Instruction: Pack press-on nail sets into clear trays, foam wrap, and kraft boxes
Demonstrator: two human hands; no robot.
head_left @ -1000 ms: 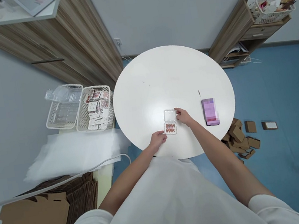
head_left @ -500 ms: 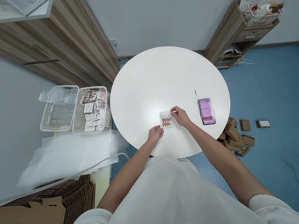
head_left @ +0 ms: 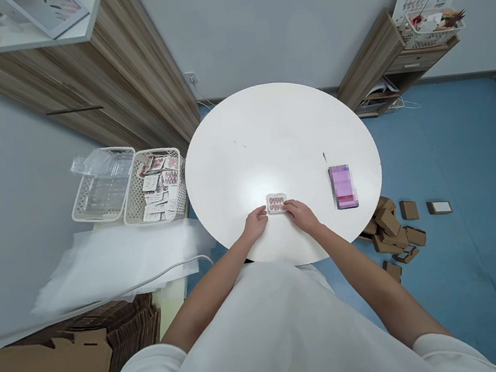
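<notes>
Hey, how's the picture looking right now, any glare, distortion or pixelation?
Head view: bright glare on the white table, just beyond the small clear case and to its left; head view: wide-angle stretch, the tall cupboard leaning; head view: the purple item broken into coarse pixel blocks, its details unreadable.

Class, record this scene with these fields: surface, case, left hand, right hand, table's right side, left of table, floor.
Surface: white table
Case: clear nail case, lid apparently closed
Left hand: beside case, contact unclear
Right hand: fingertips at case's right side
Table's right side: purple item, pixelated
Left of table: white basket holding printed cards
Floor: cardboard boxes
</notes>
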